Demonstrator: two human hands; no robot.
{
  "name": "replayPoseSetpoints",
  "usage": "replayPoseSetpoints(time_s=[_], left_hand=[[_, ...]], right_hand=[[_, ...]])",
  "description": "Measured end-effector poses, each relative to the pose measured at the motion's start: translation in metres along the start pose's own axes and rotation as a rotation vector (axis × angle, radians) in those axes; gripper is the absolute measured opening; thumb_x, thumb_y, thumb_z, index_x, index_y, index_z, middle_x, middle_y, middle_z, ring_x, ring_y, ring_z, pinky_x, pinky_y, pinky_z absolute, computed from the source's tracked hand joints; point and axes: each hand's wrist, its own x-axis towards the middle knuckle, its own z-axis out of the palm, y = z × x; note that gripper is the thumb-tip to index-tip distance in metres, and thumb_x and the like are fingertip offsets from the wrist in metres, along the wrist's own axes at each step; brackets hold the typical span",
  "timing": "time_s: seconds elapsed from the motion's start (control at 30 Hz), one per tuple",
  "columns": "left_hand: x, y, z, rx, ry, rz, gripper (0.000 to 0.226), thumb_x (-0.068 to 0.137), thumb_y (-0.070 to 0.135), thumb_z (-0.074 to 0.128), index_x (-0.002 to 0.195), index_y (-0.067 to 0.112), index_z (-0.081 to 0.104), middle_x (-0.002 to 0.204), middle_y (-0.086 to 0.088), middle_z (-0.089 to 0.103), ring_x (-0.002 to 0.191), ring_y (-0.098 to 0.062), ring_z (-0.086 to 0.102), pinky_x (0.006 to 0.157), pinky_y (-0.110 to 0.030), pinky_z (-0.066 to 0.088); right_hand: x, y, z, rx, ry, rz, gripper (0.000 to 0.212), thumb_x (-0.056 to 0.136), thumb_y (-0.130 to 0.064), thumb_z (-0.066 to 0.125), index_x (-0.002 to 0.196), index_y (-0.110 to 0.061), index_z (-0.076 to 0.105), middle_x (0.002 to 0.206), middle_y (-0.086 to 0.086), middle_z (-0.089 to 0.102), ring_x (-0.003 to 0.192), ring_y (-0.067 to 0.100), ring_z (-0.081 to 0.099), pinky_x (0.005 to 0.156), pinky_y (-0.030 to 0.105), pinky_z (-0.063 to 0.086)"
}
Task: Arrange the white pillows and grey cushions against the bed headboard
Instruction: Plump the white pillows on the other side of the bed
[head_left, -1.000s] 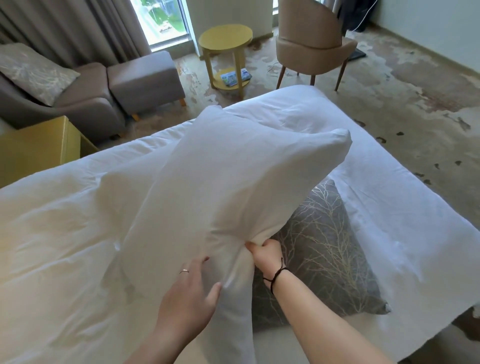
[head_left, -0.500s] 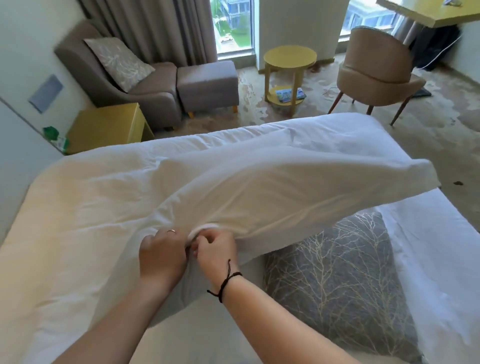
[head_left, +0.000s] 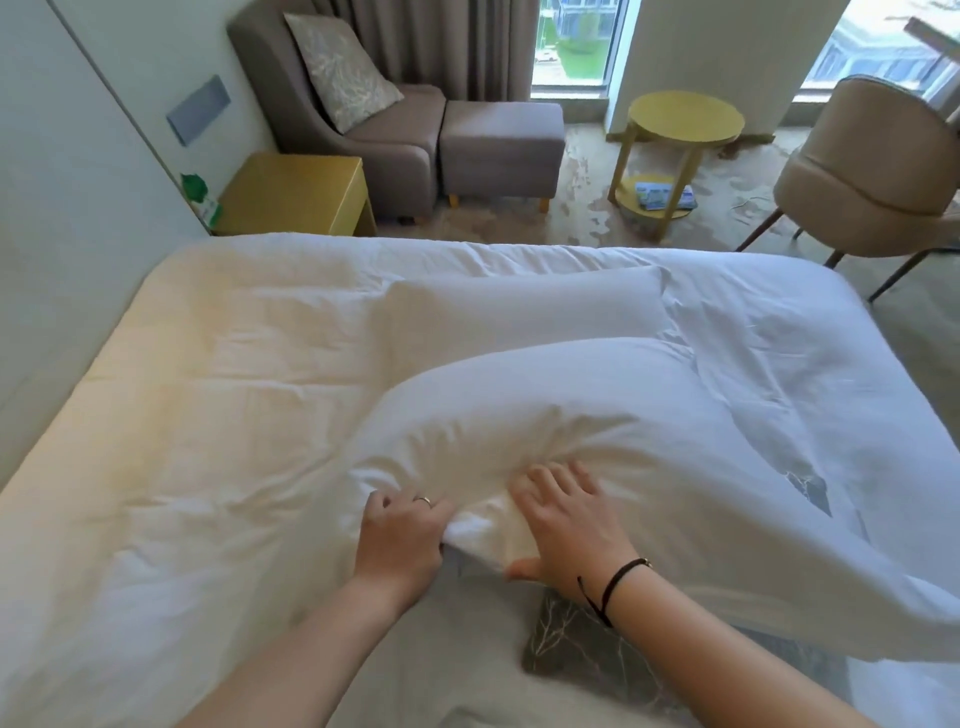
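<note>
A large white pillow (head_left: 597, 415) lies across the white bed (head_left: 208, 415), bulging upward. My left hand (head_left: 402, 540) pinches its near edge. My right hand (head_left: 566, 525) rests flat on it with spread fingers and the thumb under the edge. A second white pillow (head_left: 519, 306) lies beyond it, flat on the duvet. A grey cushion with a branch pattern (head_left: 587, 649) sits under the held pillow, mostly covered; a corner (head_left: 808, 491) peeks out at the right. The headboard panel (head_left: 62, 234) runs along the left.
A yellow bedside table (head_left: 296, 192) stands at the bed's far left corner. Behind it are a grey armchair (head_left: 363, 124) with a patterned cushion (head_left: 343, 67), an ottoman (head_left: 501, 145), a round yellow side table (head_left: 680, 124) and a beige chair (head_left: 872, 171).
The pillow, held upright a second ago, has come down flat over the grey cushion. My right hand has loosened from a grip to a flat palm. The view has swung left.
</note>
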Motion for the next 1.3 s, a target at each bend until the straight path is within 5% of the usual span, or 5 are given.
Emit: replayPoseSetpoints(time_s=[0.3, 0.53, 0.77, 0.93, 1.3], left_hand=[[-0.002, -0.051, -0.015, -0.019, 0.223, 0.071, 0.011, 0.057, 0.013, 0.055, 0.061, 0.022, 0.050, 0.059, -0.001, 0.053, 0.061, -0.030, 0.056, 0.060, -0.034, 0.035], [0.029, -0.135, -0.073, 0.027, 0.383, -0.053, 0.004, 0.070, 0.018, 0.062, 0.068, 0.020, 0.059, 0.069, -0.001, 0.062, 0.074, -0.030, 0.060, 0.068, -0.038, 0.033], [0.038, -0.186, -0.128, -0.397, 0.384, -0.464, 0.050, 0.085, 0.053, 0.058, 0.129, 0.030, 0.054, 0.149, 0.000, 0.044, 0.127, -0.031, 0.047, 0.090, -0.048, 0.044], [-0.025, -0.151, -0.101, -0.920, 0.223, -0.498, 0.041, 0.079, 0.066, 0.059, 0.113, 0.052, 0.042, 0.095, 0.031, 0.062, 0.095, -0.006, 0.058, 0.065, -0.010, 0.039], [-0.097, -0.125, -0.067, -0.799, -0.048, -0.809, 0.081, 0.073, 0.078, 0.048, 0.135, 0.027, 0.040, 0.124, 0.004, 0.062, 0.112, -0.022, 0.061, 0.086, -0.035, 0.048]], right_hand=[[0.045, -0.064, -0.047, -0.105, -0.081, -0.135, 0.003, 0.082, -0.017, 0.061, 0.082, -0.018, 0.064, 0.079, 0.003, 0.066, 0.069, 0.027, 0.063, 0.054, 0.032, 0.038], [0.130, -0.104, -0.116, 0.172, -0.053, 0.026, 0.022, 0.089, -0.023, 0.048, 0.068, -0.015, 0.046, 0.066, 0.002, 0.046, 0.059, 0.022, 0.048, 0.049, 0.029, 0.031], [0.213, -0.141, -0.169, 0.707, 0.046, 0.277, 0.024, 0.080, -0.020, 0.057, 0.061, -0.016, 0.045, 0.060, -0.001, 0.049, 0.055, 0.019, 0.047, 0.046, 0.026, 0.031], [0.218, -0.167, -0.134, 0.886, -0.093, 0.417, 0.022, 0.083, -0.017, 0.055, 0.063, -0.012, 0.047, 0.057, 0.003, 0.050, 0.055, 0.025, 0.051, 0.050, 0.027, 0.041], [0.211, -0.189, -0.122, 0.205, 0.027, -0.524, 0.051, 0.089, -0.005, 0.037, 0.129, -0.036, 0.047, 0.142, -0.010, 0.047, 0.120, 0.023, 0.050, 0.096, 0.036, 0.041]])
